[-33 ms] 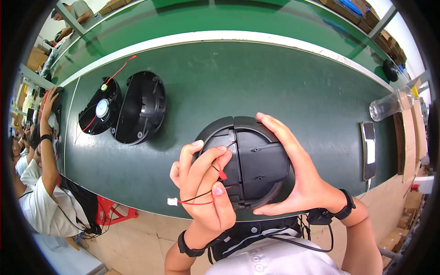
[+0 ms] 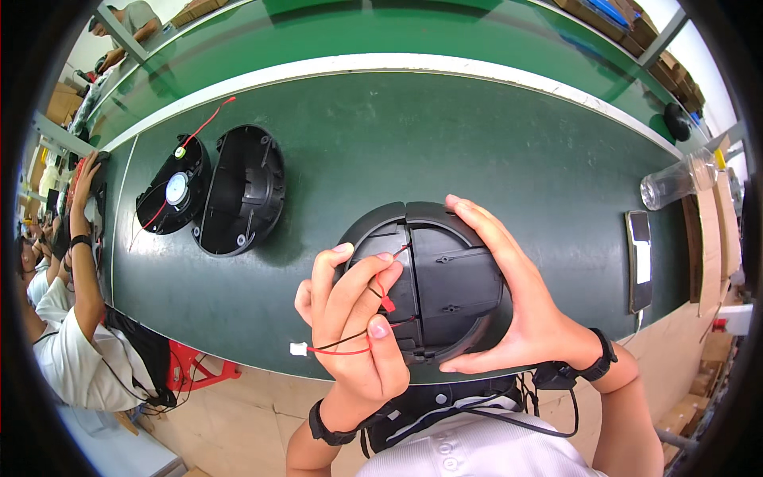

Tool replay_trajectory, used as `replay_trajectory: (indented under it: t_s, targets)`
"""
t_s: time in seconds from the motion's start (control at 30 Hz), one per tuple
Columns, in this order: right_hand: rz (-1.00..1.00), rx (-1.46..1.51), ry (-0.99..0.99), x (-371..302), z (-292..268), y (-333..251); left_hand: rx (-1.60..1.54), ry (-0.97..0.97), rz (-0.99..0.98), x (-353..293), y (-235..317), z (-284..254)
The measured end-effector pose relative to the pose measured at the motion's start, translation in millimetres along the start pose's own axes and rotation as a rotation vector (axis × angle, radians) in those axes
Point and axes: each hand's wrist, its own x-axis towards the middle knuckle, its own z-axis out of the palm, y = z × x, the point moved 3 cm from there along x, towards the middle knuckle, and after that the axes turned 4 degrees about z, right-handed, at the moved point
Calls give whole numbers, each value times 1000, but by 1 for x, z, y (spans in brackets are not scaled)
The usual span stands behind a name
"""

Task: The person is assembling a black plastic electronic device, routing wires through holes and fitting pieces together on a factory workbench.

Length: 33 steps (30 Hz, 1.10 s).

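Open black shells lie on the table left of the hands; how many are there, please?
2: the left shell, with a round speaker, and the right shell beside it. More may be hidden at far left.

The person wears a white shirt (image 2: 485, 453), black wristbands (image 2: 324, 430), black cable (image 2: 576, 413).

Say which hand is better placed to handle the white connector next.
Left, I'd judge: the left hand has the red-and-black lead across it, with the white connector just beside it. The right hand is spread around the round black housing, on the far side from the connector.
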Motion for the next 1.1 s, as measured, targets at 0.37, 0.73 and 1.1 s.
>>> replay_trajectory:
  t_s: [0.37,0.73,1.1]
  targets:
    - [57,-124,12,1,-11,-12,25,-27,-10,1,-1,-1]
    - [58,-102,17,6,-13,-10,-4,13,-10,1,-5,1]
    - [71,96,128,-5,7,11,51,19,2,1,-5,1]
